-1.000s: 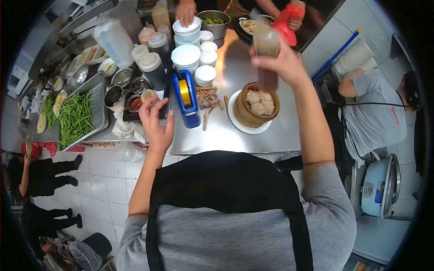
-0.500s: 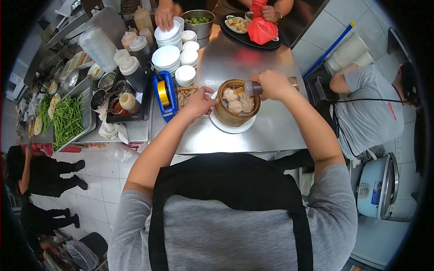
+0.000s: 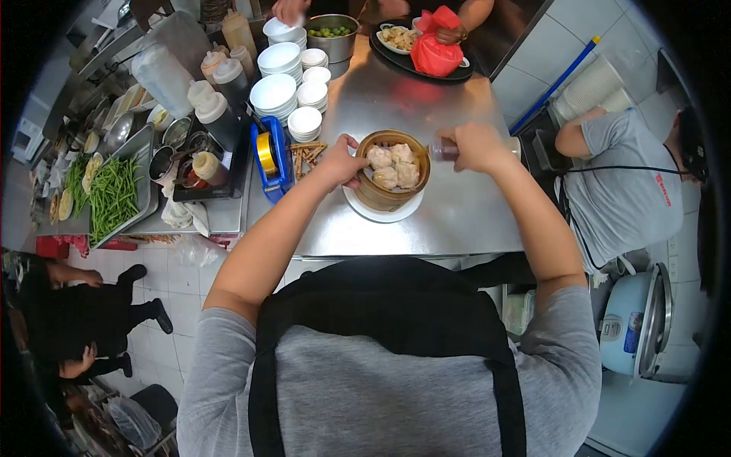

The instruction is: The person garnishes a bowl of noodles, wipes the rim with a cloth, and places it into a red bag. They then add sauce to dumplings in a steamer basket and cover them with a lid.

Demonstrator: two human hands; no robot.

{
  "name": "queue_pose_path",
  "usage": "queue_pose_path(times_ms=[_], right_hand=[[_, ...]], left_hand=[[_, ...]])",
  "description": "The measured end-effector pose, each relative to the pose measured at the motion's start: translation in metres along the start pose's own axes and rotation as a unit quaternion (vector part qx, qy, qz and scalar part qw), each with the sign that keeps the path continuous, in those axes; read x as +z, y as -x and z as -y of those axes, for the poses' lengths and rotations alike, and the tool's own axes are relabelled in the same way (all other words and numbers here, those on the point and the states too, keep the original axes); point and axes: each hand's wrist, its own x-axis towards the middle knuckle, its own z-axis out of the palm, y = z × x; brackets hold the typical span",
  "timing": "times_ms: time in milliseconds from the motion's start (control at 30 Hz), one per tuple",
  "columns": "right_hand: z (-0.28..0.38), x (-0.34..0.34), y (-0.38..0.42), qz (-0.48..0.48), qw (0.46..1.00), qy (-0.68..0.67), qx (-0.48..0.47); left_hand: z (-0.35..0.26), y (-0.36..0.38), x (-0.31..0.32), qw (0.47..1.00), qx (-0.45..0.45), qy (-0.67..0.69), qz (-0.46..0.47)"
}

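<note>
A round bamboo steamer [image 3: 384,199] stands on a white plate [image 3: 383,217] in front of me, holding several pale dumplings [image 3: 402,154]. My left hand [image 3: 340,161] grips its left rim, thumb over the edge and fingers against the outer wall. To the right of the steamer, my right hand [image 3: 480,148] is wrapped around a clear bottle [image 3: 443,149] with dark contents, held roughly sideways. The bottle's mouth end points left and is apart from the steamer; my fingers cover its middle.
Stacked white bowls [image 3: 274,93], a blue tape dispenser [image 3: 272,156] and sauce bottles [image 3: 215,110] stand to the left. A black tray [image 3: 390,57] with food and a red bag [image 3: 436,55] lies at the back, a co-worker's hand [image 3: 453,34] on the bag. Another person [image 3: 628,171] is at right.
My right hand has drawn the bottle rightward from above the dumplings. My left hand now holds the steamer's rim more firmly, and the steamer sits slightly further left.
</note>
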Motion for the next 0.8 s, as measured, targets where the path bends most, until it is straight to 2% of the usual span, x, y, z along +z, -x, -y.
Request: queue_pose_path(times_ms=[33,233,333,433,467,533,633,733,767,800], right_hand=[[-0.003,0.001,-0.005,-0.017,1.0,-0.003,0.022],[0.014,-0.009,-0.016,-0.048,0.998,-0.032,-0.03],[0.032,-0.013,-0.02,0.003,0.999,-0.017,-0.033],[0.006,0.005,-0.021,-0.041,0.979,-0.189,-0.069],[-0.005,0.01,-0.016,-0.053,0.949,-0.298,-0.084],[-0.027,0.019,-0.004,-0.073,0.855,-0.502,-0.11],[-0.04,0.014,0.028,-0.03,0.765,-0.642,-0.041],[-0.046,0.022,0.043,-0.029,0.832,-0.553,-0.046],[-0.045,0.03,0.044,-0.021,0.883,-0.468,-0.025],[-0.042,0.041,0.042,-0.017,0.899,-0.437,-0.01]], left_hand=[[0.001,-0.001,0.001,1.0,-0.004,0.003,0.003],[0.001,-0.002,0.002,1.0,-0.014,0.005,0.012],[0.002,-0.002,0.005,1.0,0.007,0.0,-0.001],[0.002,-0.009,0.006,0.997,0.046,-0.057,-0.023],[-0.006,-0.007,0.006,0.995,0.047,-0.082,-0.026],[-0.023,-0.006,0.001,0.991,0.05,-0.12,-0.024],[-0.052,-0.011,-0.016,0.989,0.056,-0.138,-0.021],[-0.086,-0.016,-0.046,0.99,0.061,-0.123,-0.026],[-0.095,-0.018,-0.056,0.991,0.072,-0.105,-0.029],[-0.103,-0.019,-0.064,0.992,0.083,-0.086,-0.032]])
